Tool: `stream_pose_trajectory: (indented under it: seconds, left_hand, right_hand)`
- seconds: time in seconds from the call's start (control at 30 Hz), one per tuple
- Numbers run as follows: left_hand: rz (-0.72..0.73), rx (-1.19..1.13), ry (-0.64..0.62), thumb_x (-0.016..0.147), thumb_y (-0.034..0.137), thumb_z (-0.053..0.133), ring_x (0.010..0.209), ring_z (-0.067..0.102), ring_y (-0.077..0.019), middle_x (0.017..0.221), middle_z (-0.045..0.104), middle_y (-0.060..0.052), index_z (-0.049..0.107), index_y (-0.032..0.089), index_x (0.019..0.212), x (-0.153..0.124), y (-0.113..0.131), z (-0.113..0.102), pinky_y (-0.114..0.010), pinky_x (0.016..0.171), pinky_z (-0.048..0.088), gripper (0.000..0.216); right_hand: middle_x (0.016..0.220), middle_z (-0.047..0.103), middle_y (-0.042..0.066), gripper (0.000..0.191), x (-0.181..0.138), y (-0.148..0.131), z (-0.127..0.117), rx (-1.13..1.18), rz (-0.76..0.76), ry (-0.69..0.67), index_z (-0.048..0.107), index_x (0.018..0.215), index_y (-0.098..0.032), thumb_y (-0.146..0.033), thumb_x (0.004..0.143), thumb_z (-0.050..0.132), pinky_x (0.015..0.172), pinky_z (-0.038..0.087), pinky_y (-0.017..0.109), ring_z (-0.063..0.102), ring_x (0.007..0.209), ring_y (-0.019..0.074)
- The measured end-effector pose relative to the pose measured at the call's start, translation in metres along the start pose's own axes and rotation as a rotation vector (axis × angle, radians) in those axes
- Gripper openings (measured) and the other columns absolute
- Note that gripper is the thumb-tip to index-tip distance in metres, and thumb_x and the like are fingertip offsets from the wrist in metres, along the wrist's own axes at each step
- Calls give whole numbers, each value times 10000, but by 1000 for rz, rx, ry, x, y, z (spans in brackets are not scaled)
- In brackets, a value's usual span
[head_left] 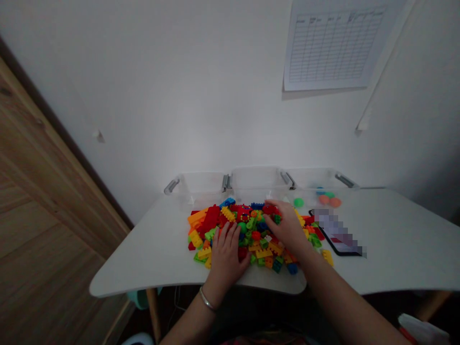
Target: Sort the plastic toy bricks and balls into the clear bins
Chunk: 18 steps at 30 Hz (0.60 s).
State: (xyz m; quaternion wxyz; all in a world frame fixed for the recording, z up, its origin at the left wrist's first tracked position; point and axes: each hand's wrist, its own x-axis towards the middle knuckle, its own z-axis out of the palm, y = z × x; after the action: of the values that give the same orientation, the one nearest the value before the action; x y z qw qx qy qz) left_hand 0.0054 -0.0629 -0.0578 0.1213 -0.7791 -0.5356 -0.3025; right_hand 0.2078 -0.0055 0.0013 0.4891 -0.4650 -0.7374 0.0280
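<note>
Both hands on pile of toy blocks (210, 218), mid-table, near front edge of white table (151, 249). Left hand (226, 251) palm down on near side of pile, fingers straight and slightly apart, gripping nothing; bracelet (207, 301) on wrist. Right hand (287, 227) reaches over far side, fingers curled down by a red block (269, 209); can't tell if clamped on it. Three clear bins at back against wall: left bin (196, 184) and middle bin (255, 176) look empty, right bin (316, 176) holds a few round pieces (328, 199). Judged progress: early, nearly all blocks lie loose in pile. Flat dark-edged device (339, 239) just right of pile, blurred
</note>
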Motion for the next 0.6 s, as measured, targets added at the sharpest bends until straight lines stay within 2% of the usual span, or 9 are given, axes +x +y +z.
stream_pose_trajectory:
  seconds: [0.1,0.2,0.3,0.47,0.6]
  left_hand:
    - [-1,8,9,788,363,599,1353,389,-317,1390,544,-118,461,137,1376,-1,0,2,-535,1152,246,644]
    - [-12,31,26,782,350,595,1345,401,-312,1377,553,-128,453,106,1374,-1,-1,5,-514,1154,252,655]
    - [-12,55,35,785,356,586,1342,406,-310,1384,544,-141,435,91,1386,-1,-1,7,-501,1151,258,674]
    - [7,80,27,807,369,566,1336,417,-308,1396,536,-142,405,94,1409,0,-1,7,-519,1141,256,681]
    - [-5,87,13,813,377,559,1350,401,-309,1400,531,-146,396,93,1415,-1,1,6,-524,1142,252,685]
  right_hand:
    - [1117,677,81,310,-16,-15,21,-22,-145,-156,625,1118,-207,-217,810,595,988,440,451,584,1072,249]
    - [1138,675,62,310,-22,-24,33,-85,-240,-232,656,1091,-230,-195,784,648,1050,394,477,551,1126,260]
    - [1165,663,63,313,-22,-26,39,-174,-255,-247,672,1075,-231,-204,763,687,1085,356,519,510,1180,288]
    - [1023,673,62,271,-16,-21,44,-279,-251,-267,694,1016,-216,-216,746,713,1134,300,542,484,1203,301]
    - [996,661,71,268,-13,-19,47,-306,-273,-269,701,1001,-214,-250,736,721,1137,292,560,484,1193,310]
